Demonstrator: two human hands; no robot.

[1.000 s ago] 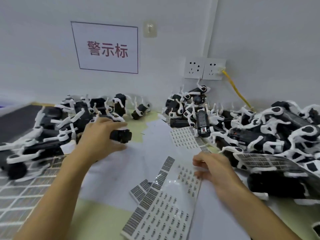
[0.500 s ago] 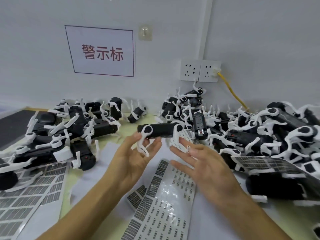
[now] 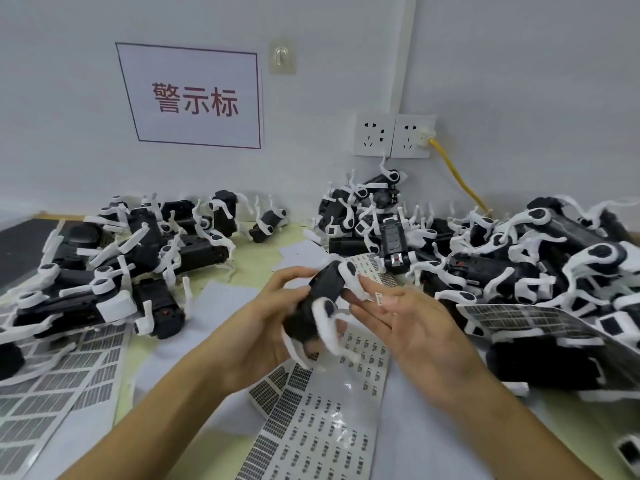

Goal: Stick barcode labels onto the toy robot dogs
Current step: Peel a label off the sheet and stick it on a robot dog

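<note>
dog [image 3: 323, 299]: now lifted off the surface [image 3: 256, 271] and turned end-on, between both hands above the label sheet [image 3: 322, 441].
left hand [image 3: 266, 327]: fingers curled round the dog's body.
right hand [image 3: 412, 323]: moved in; a small label [image 3: 379, 299] clings to a fingertip, fingers nearly straight.
meaning: sticking looks imminent.

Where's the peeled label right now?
Head view, centre: the small label sits on a fingertip of the right hand, just right of the toy dog held by the left hand.
</note>
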